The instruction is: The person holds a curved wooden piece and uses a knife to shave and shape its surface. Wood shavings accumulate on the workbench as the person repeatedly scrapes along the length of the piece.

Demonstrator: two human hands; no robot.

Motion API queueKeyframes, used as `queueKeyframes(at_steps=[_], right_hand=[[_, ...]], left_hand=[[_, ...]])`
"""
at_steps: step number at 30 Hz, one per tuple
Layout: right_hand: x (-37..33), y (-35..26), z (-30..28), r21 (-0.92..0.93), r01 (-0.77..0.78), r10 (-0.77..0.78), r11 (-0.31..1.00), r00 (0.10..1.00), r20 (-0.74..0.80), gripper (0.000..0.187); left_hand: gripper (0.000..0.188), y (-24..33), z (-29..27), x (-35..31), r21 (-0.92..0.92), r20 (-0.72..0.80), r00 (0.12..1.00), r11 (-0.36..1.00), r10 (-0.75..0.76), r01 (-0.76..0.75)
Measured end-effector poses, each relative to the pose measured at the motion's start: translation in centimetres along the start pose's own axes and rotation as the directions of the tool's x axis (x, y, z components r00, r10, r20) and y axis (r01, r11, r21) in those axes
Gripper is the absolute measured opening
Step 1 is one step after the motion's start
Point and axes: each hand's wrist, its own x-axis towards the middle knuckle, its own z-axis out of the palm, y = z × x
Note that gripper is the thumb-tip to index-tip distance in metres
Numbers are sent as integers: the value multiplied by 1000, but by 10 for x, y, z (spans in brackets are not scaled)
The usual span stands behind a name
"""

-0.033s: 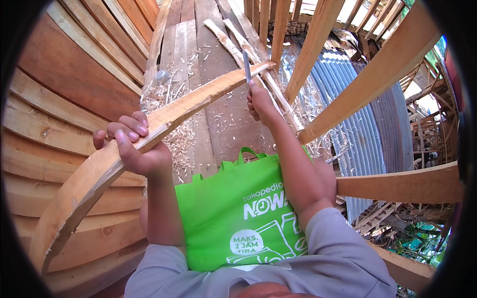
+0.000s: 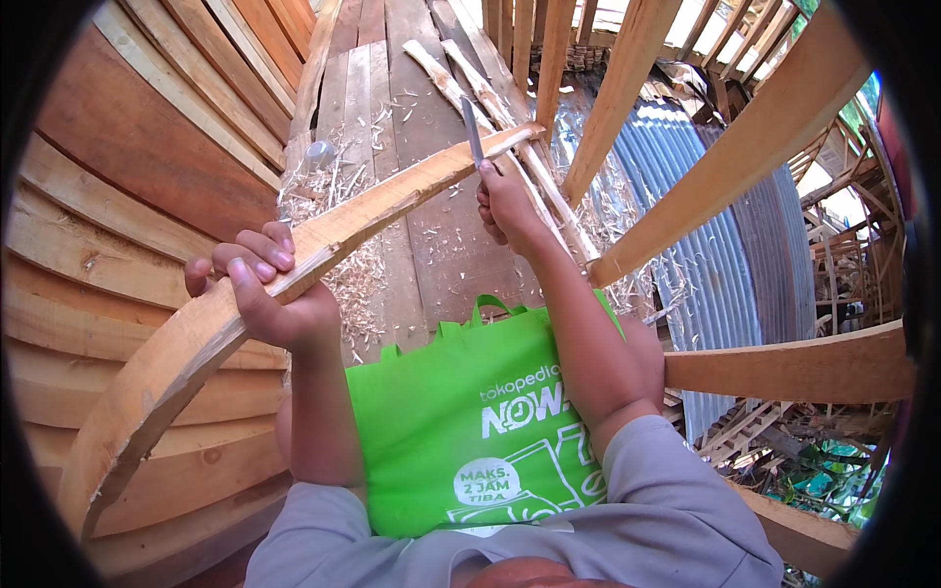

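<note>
A long pale wooden plank [image 2: 392, 194] with rough, split edges slants from the lower left up to the far middle. My left hand [image 2: 267, 284] is closed around it, fingers over the top edge and thumb on the near side. In my right hand [image 2: 508, 209] is a knife [image 2: 472, 134], its narrow grey blade pointing away from me and crossing the plank near the far end. The fist hides the handle. Whether the edge bites into the wood I cannot tell. A green bag [image 2: 421, 412] with white print covers my lap below both forearms.
Peeled pale sticks [image 2: 451, 93] lie on the plank floor [image 2: 431, 235] under the plank's far end. Curled shavings [image 2: 353, 284] litter the boards near a small clear container [image 2: 320, 154]. Stacked boards [image 2: 127, 127] wall the left; slanted posts [image 2: 725, 157] and corrugated metal [image 2: 706, 216] stand right.
My right hand and the knife have shifted slightly left along the plank, toward my left hand. The far end of the plank has moved very slightly; my left hand keeps its hold.
</note>
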Motion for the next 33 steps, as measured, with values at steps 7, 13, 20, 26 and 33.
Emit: queueKeyframes(at_steps=[7, 13, 20, 26, 33], right_hand=[[10, 7, 1, 95, -76, 79, 993, 996, -37, 55], [-19, -7, 52, 161, 11, -44, 987, 977, 207, 62], [-5, 3, 55, 438, -79, -47, 896, 962, 270, 45], [-9, 2, 56, 487, -97, -71, 868, 946, 315, 43], [-9, 4, 53, 451, -62, -83, 891, 952, 294, 42]], left_hand=[[23, -6, 2, -1, 106, -86, 996, 994, -17, 26], [31, -19, -14, -11, 249, 37, 999, 967, 37, -45], [80, -30, -43, -13, 345, 482, 875, 927, -40, -147], [113, -37, -99, -34, 977, 202, -268, 175, -942, 120], [76, -29, 1, -102, 850, -32, -758, 381, -651, -364]])
